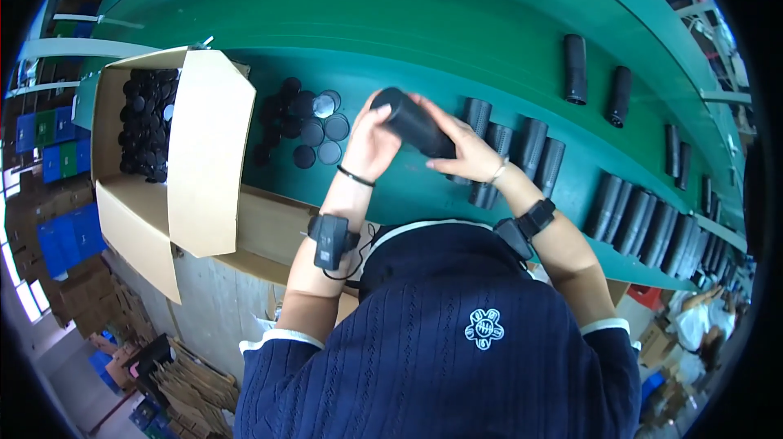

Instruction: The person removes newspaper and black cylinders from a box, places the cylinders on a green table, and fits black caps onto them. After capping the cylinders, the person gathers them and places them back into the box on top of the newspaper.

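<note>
A black cylinder [416,124] is held slantwise between both hands above the green table. My left hand [373,145] grips its upper left end, the thumb pressed near the rim. Around the lower right end my right hand [471,150] is closed, fingers over the far side and thumb beneath. Left of my left hand lie loose black round caps [329,152], one with a shiny pale face [324,106]. Just right of my right hand, several black textured tubes [532,148] lie on the table, partly hidden by that hand.
An open cardboard box [210,149] full of black discs [147,125] stands at the left, flaps folded out. More black tubes [632,223] line the table's right side. Single tubes [576,70] rest on the green strip [489,15] beyond.
</note>
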The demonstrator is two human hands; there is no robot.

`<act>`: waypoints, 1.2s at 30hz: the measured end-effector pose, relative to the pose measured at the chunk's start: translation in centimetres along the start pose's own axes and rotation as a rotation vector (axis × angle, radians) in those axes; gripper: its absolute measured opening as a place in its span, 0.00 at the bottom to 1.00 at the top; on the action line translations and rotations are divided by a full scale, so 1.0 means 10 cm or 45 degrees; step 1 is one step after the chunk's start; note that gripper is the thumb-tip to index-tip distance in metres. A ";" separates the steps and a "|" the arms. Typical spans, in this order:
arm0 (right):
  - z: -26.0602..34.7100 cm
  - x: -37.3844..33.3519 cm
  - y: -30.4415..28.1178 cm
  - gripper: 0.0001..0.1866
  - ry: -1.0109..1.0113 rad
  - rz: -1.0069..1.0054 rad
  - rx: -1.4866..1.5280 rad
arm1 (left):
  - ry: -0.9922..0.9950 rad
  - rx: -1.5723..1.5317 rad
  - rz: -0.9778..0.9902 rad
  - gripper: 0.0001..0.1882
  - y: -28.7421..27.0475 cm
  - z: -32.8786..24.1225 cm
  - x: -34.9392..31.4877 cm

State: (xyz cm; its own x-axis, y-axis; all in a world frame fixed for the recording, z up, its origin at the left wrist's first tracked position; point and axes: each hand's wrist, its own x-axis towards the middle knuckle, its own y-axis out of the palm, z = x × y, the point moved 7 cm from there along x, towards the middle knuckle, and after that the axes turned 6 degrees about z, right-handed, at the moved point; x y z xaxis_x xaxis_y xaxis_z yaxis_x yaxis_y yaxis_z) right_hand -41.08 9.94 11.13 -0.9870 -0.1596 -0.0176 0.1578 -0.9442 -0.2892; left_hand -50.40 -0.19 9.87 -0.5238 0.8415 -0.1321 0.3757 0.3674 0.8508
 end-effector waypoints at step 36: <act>-0.21 -0.11 -0.02 0.13 0.286 -0.334 0.899 | 0.038 1.251 0.145 0.24 0.01 0.31 -0.25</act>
State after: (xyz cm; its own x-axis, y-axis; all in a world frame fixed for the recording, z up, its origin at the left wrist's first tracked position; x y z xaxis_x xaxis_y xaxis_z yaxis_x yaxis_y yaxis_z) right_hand -40.10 10.88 9.18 -0.9652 0.0846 -0.2476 -0.1738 -0.9146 0.3650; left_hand -46.70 -1.02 8.69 -0.4595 0.8867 -0.0514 0.8852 0.4619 0.0557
